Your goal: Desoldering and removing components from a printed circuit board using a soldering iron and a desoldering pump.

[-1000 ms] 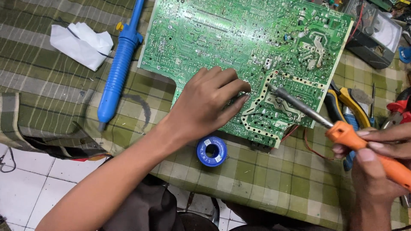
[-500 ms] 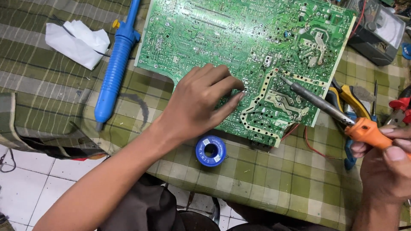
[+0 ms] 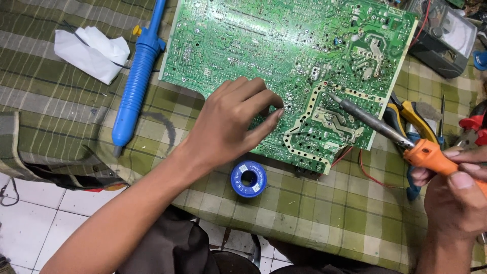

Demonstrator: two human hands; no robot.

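A large green circuit board (image 3: 264, 45) lies solder side up on a green checked cloth (image 3: 314, 213). My left hand (image 3: 231, 124) rests on the board's near edge, fingers curled, thumb and forefinger tips close together; whether they pinch anything is not visible. My right hand (image 3: 456, 195) grips the orange handle of a soldering iron (image 3: 428, 155) at the right edge. The iron's grey metal tip (image 3: 332, 96) hovers over the pale copper tracks in the board's near right corner. A blue spool of solder wire (image 3: 248, 178) lies on the cloth just below my left hand.
A blue desoldering pump (image 3: 137, 81) lies left of the board, beside a crumpled white tissue (image 3: 91, 50). Yellow-handled pliers (image 3: 413, 119), red-handled tools (image 3: 474, 127) and a meter (image 3: 446, 40) crowd the right. The cloth's near edge drops to white floor tiles (image 3: 30, 223).
My right hand has drawn the soldering iron back to the right, so the tip sits farther from my left fingers. My left hand has hardly moved.
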